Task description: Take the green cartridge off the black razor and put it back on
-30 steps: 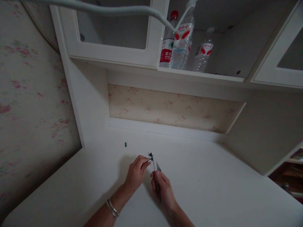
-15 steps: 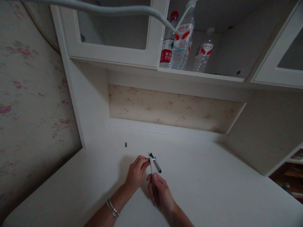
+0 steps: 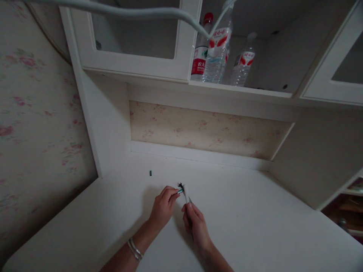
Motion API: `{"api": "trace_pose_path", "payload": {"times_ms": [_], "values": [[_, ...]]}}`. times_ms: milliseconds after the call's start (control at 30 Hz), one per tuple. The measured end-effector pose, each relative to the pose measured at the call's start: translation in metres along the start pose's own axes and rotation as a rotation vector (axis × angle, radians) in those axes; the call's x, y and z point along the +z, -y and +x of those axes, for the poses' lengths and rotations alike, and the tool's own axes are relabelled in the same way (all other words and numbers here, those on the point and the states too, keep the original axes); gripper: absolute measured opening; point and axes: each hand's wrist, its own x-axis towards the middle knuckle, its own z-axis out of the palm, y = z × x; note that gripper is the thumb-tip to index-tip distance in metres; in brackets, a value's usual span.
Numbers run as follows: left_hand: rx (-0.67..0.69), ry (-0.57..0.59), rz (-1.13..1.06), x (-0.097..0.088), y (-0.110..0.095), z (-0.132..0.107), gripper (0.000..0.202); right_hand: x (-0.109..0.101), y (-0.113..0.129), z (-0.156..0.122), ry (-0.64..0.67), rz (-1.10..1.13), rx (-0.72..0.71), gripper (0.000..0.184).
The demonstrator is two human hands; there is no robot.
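Note:
Near the middle of the white desk, my left hand [image 3: 163,207] pinches a small, slim teal-and-silver piece [image 3: 180,191] between thumb and fingertips. My right hand [image 3: 195,223] is closed around a slender tool [image 3: 186,193] with a pale upper end; its kind is not clear. The pale end points away from me and crosses just right of the teal piece; I cannot tell whether they touch. A small black part [image 3: 180,185] shows just beyond my left fingertips. Behind the tool, a dark slim object is mostly hidden.
A tiny dark green cylinder [image 3: 151,173] lies on the desk [image 3: 255,230] beyond my left hand. Overhead, plastic bottles [image 3: 217,53] stand on an open cabinet shelf, and a pale cable-like tube [image 3: 136,13] crosses in front. Side panels and flowered wallpaper [image 3: 181,124] border the desk.
My right hand and the pale-ended tool have shifted slightly right and away from me, now covering most of the dark slim object. The teal piece at my left fingertips shows more clearly.

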Motion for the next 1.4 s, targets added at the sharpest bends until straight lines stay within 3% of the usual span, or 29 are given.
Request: {"api": "trace_pose_path", "payload": {"times_ms": [233,433,600,767,967,1133,1400], "values": [[-0.015,0.003,-0.022,-0.0014,-0.0025,0.0014,0.007,-0.0006,-0.0024,-0.0021,0.075,-0.029,0.049,0.05],[-0.031,0.005,-0.019,-0.0002,0.0002,0.0006,0.007,-0.0027,-0.0005,0.0002,-0.032,0.0,0.033,0.051],[-0.035,-0.005,-0.039,0.0004,-0.0007,0.0006,0.006,0.0002,-0.0002,-0.0016,0.057,-0.034,0.069,0.051],[-0.038,-0.005,-0.03,0.0009,0.0011,-0.0004,0.007,-0.0019,0.0,0.0004,-0.034,-0.027,0.036,0.053],[-0.06,-0.018,-0.051,0.0018,0.0011,-0.0003,0.007,0.0004,0.0001,-0.0024,0.058,-0.042,0.057,0.051],[-0.076,-0.023,-0.025,0.0021,0.0003,0.0002,0.009,-0.0018,0.0008,-0.0001,-0.03,-0.022,0.037,0.051],[-0.078,-0.018,-0.031,0.0018,-0.0037,0.0008,0.01,-0.0001,0.0,-0.0017,0.013,-0.042,0.038,0.051]]}}
